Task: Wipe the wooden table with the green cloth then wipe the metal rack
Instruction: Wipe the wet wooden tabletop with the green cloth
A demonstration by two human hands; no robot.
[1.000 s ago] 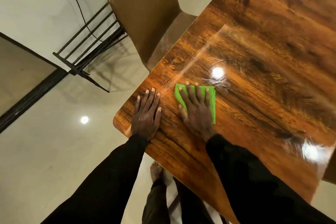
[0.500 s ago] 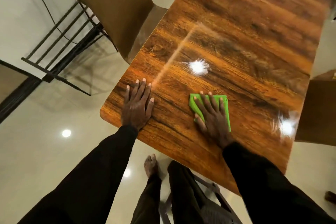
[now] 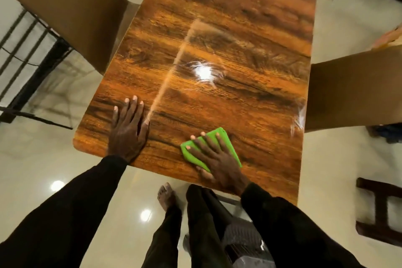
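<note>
Since a second ago the green cloth [image 3: 229,144] sits farther right and closer to the table's [image 3: 239,50] near edge. It travels under the right hand [image 3: 219,159], whose fingers lie spread flat on it, pressing rather than gripping, so the whole pad rubs the wood. Left hand [image 3: 128,132] rests flat and open near the left corner, likely as a brace. Beyond the left edge, the metal rack [image 3: 19,54] waits untouched.

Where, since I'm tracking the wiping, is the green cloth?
Head view: the green cloth lies under the right hand at the wooden table's near edge, right of the left hand.
</note>
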